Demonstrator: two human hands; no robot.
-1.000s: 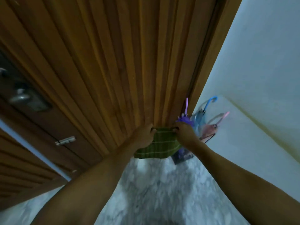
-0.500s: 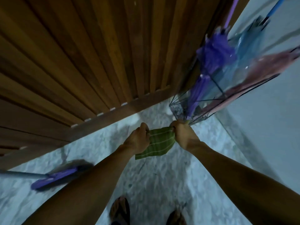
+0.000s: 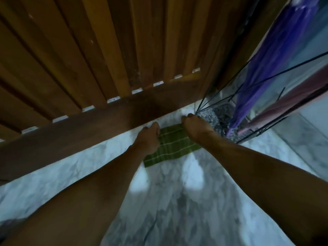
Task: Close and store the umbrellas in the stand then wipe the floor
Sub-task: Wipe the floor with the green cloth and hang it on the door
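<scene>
On the marble floor (image 3: 177, 201), near the wooden door's (image 3: 106, 59) bottom edge, lies a green cloth (image 3: 172, 148). Left hand (image 3: 148, 137) and right hand (image 3: 197, 128) each grip an upper corner. Wire stand (image 3: 218, 110) with closed umbrellas (image 3: 262, 71) is just beside the right hand.

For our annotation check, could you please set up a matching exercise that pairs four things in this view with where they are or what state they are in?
Things:
1. green checked cloth
2. purple umbrella
3. wooden slatted door
4. marble floor

States or places:
A. folded, standing in the wire umbrella stand
B. pinched at its top edge by the left hand and the right hand
C. pale, veined, below the arms
D. fills the upper left of the view

Pairs: 1-B, 2-A, 3-D, 4-C
</scene>
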